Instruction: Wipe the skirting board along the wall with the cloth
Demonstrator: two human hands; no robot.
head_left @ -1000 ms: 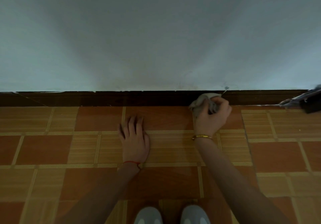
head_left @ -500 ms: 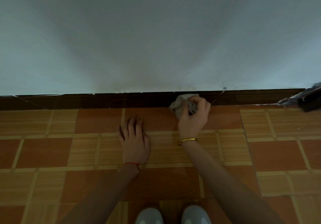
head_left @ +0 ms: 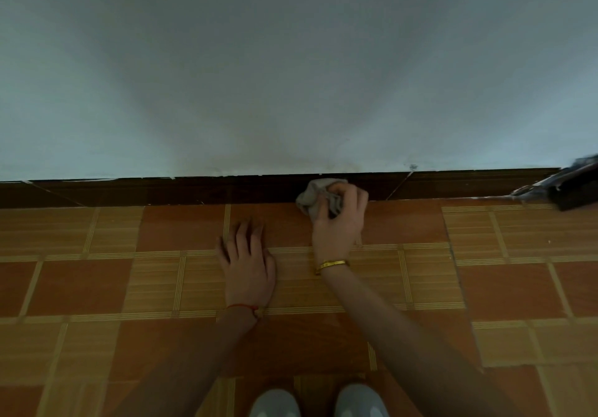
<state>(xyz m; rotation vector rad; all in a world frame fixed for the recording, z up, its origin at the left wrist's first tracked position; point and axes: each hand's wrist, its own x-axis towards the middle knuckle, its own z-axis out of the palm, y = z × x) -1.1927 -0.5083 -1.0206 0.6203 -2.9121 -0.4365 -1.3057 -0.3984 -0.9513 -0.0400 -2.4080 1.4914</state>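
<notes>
A dark brown skirting board [head_left: 168, 191] runs along the foot of the pale wall, across the whole view. My right hand [head_left: 338, 222] grips a crumpled grey cloth [head_left: 312, 194] and holds it against the board a little right of centre. A gold bangle circles that wrist. My left hand [head_left: 247, 262] rests flat on the tiled floor, fingers spread and pointing at the wall, a red string on its wrist. It lies apart from the cloth, to the lower left of it.
The floor [head_left: 81, 284] is orange and tan tile. A dark object [head_left: 572, 190] with a pale strip lies against the wall at the far right. My two grey shoe tips [head_left: 317, 400] show at the bottom edge. A small mark [head_left: 413, 167] sits on the wall above the board.
My right hand has slid the cloth leftward along the skirting board, from right of the wall mark to nearer the centre. My left hand has stayed planted on the floor.
</notes>
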